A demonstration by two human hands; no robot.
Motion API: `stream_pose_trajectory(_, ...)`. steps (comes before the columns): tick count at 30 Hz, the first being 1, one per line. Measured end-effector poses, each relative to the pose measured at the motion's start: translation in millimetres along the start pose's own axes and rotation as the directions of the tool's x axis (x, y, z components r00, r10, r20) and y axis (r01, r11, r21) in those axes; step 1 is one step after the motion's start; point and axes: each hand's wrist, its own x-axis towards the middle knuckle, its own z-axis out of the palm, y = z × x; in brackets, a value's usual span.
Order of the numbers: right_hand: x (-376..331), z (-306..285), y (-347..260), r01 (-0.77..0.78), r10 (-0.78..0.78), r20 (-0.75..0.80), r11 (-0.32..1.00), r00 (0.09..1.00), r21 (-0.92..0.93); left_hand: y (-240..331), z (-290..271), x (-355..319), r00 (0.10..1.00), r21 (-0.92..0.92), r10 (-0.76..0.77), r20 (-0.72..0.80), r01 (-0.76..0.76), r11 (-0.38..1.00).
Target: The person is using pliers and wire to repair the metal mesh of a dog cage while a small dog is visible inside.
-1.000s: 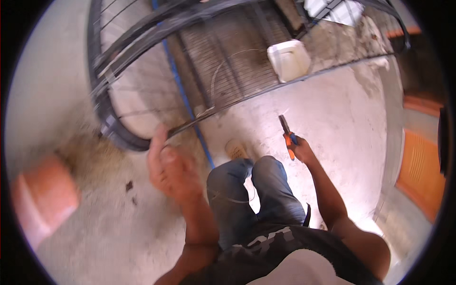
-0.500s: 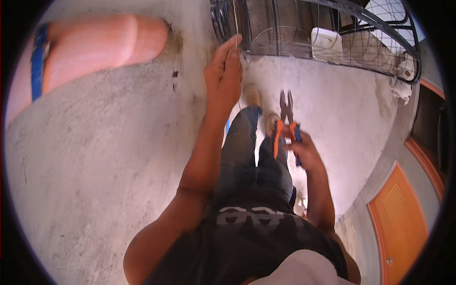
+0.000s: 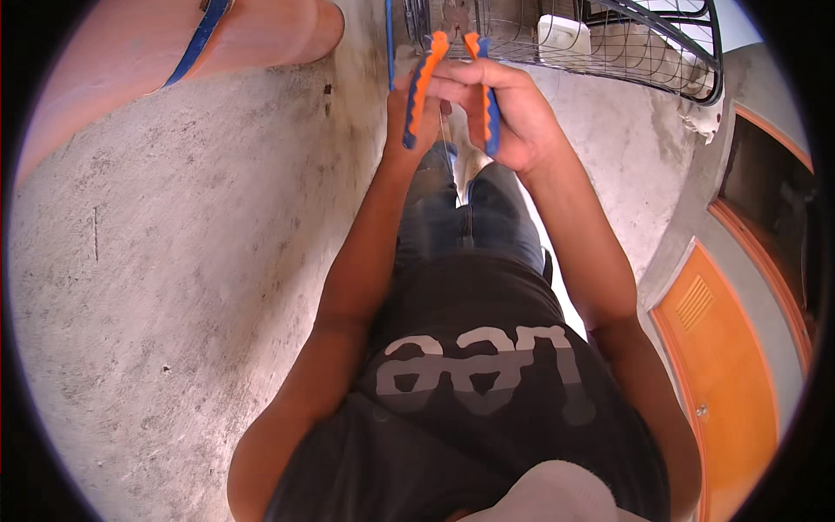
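Pliers with orange-and-blue handles (image 3: 424,91) are held up in front of me, their jaws pointing away and the handles spread apart. My right hand (image 3: 515,113) is closed around them, its fingers reaching across between the two handles. Close behind the left-side handle is my left hand (image 3: 398,126), its fingers partly hidden by the pliers and my right fingers. A thin wire (image 3: 450,150) hangs down beside my left hand toward my legs. Whether the jaws touch the wire is too blurred to tell.
A black wire-frame metal rack (image 3: 644,52) stands beyond my hands, with a white plastic container (image 3: 564,36) in it. At the far left is a thick pinkish-orange pipe (image 3: 270,35) with a blue strap (image 3: 198,43). An orange door (image 3: 722,357) is on the right.
My right hand has brought the pliers up and leftward to my left hand, and the handles are wider apart. My view has shifted, with more of the shirt showing.
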Motion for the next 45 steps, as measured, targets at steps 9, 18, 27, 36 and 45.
stream_pose_trajectory(9,21.4,16.4,-18.5,-0.116,0.112,0.029,0.978,0.993,0.172,32.4,2.9,-12.5,0.981,-0.191,-0.175,-0.078,0.158,0.969)
stream_pose_trajectory(18,18.7,1.8,-42.5,-0.244,0.244,0.061,0.970,0.968,-0.011,51.9,8.5,-23.3,0.960,-0.130,-0.223,-0.167,0.202,0.971)
stream_pose_trajectory(27,27.7,-58.5,-84.1,-0.018,-0.129,-0.207,0.808,0.970,-0.589,88.1,1.7,-22.9,0.975,0.023,-0.198,-0.099,0.201,0.979)
stream_pose_trajectory(36,48.4,-11.7,-33.5,0.043,-0.119,-0.180,0.926,0.977,-0.376,114.6,12.4,-20.2,0.961,0.130,-0.265,-0.083,0.274,0.953)
stream_pose_trajectory(45,38.3,-34.1,-17.8,0.058,-0.134,-0.169,0.918,0.977,-0.392,163.4,-32.2,68.4,0.748,0.765,-0.567,0.346,0.126,0.632)
